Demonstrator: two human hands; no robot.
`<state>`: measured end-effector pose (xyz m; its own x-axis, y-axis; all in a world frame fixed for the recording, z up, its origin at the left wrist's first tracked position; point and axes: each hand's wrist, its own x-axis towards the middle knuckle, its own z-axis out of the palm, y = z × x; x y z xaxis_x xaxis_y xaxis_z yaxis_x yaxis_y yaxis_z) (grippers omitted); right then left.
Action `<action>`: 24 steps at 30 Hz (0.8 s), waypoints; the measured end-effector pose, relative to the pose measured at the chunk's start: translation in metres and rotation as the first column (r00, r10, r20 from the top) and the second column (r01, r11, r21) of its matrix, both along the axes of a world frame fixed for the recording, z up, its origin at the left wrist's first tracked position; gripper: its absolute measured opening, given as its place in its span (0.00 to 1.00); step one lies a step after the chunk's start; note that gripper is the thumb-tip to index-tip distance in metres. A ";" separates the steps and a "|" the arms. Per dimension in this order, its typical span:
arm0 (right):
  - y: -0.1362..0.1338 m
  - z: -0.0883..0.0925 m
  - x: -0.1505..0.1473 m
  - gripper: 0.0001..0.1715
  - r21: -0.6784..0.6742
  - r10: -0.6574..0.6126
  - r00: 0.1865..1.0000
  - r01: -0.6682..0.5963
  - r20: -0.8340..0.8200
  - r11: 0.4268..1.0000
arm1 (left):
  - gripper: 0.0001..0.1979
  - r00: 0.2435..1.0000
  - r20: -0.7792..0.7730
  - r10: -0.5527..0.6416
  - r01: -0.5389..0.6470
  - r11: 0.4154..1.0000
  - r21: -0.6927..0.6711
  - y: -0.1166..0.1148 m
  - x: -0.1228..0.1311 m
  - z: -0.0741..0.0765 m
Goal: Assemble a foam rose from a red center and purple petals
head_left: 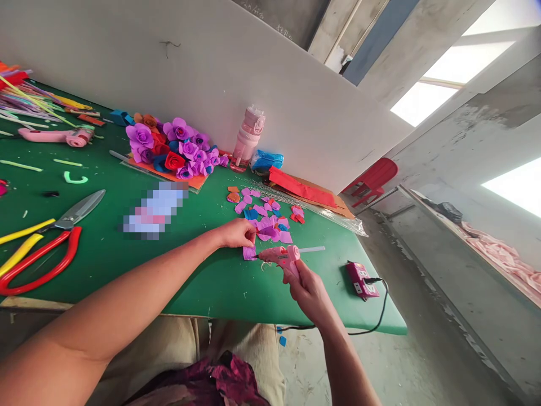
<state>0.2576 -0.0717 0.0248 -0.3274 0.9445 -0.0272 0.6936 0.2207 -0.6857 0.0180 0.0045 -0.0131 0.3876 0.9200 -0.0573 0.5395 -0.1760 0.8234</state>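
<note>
My left hand [237,233] pinched a purple paper piece [249,254] over the green tabletop [203,285]; my right hand [309,290] was wrapped around a pink glue gun [282,256], nozzle at the piece's edge. Beyond lay loose cut petals [269,228], then paper flowers [174,162] and a pink bottle [247,139].

Purple paper [249,254] partly behind the left hand [237,233], pixelated patch [154,211] unreadable, yellow handles [21,255] partly off-frame.

Pink bottle [247,141], red plastic chair [379,173]
</note>
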 end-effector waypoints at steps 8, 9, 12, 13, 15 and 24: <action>0.000 0.004 0.006 0.16 -0.001 -0.040 0.999 0.040 -0.001 0.999 | 0.03 1.000 0.001 -0.003 0.003 1.000 0.014 0.000 0.000 -0.001; -0.001 0.004 0.007 0.16 -0.009 -0.045 0.999 0.045 -0.003 0.999 | 0.03 1.000 -0.001 -0.001 0.001 1.000 0.013 0.000 0.000 0.000; -0.001 0.004 0.006 0.16 -0.048 -0.039 0.999 0.038 -0.013 0.998 | 0.03 1.000 -0.006 -0.008 0.008 1.000 0.015 0.000 0.000 0.000; -0.001 0.004 0.005 0.16 -0.059 -0.031 0.999 0.030 -0.019 0.998 | 0.03 1.000 -0.009 -0.009 0.010 1.000 0.017 0.000 0.000 0.000; -0.001 0.001 0.002 0.16 -0.075 -0.013 0.999 0.010 -0.031 0.997 | 0.03 1.000 -0.017 -0.009 0.010 1.000 0.017 0.000 0.000 0.000; -0.001 -0.004 -0.005 0.16 -0.076 0.008 1.000 -0.010 -0.026 0.997 | 0.02 1.000 0.001 -0.017 0.017 1.000 0.026 0.000 0.000 -0.001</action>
<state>0.2521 -0.0731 0.0210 -0.3371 0.9371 -0.0904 0.6737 0.1730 -0.7185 0.0179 0.0048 -0.0139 0.4029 0.9147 -0.0327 0.5354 -0.2066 0.8190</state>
